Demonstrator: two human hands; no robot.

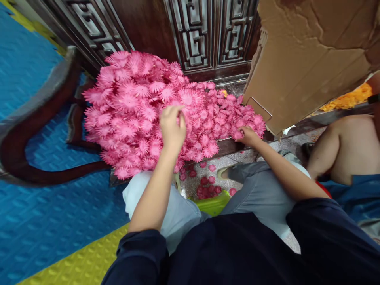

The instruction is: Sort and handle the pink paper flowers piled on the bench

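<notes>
The left hand pinches into a heap of pink paper flowers piled on a dark wooden bench; the right hand rests at its front edge, touching flowers beside a cardboard box.
</notes>
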